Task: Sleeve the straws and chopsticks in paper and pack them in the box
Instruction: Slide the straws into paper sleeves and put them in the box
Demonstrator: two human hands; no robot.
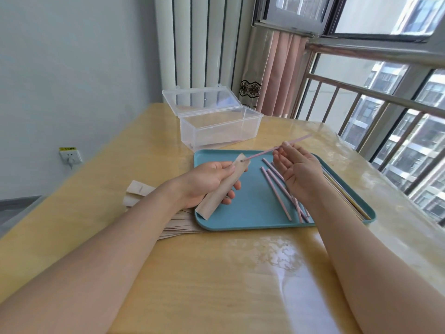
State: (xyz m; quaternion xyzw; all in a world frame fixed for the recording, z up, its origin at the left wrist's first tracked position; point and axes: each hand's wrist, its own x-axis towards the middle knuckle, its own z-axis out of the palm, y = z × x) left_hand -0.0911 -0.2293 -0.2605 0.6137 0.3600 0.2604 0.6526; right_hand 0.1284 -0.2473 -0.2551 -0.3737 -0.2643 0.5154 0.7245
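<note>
Both forearms reach in over the wooden surface (216, 273). Left hand (204, 182) grips a paper sleeve (224, 186) mid-length, mouth up. Right hand (296, 169) pinches a pink straw (272, 150) near its middle, tip right at the sleeve mouth. Straw looks light and bendy, paper crushes easily, so I'd hold gently. More straws (281, 189) on the blue tray (240, 213), clear box (216, 128) open behind, looks empty.
</note>
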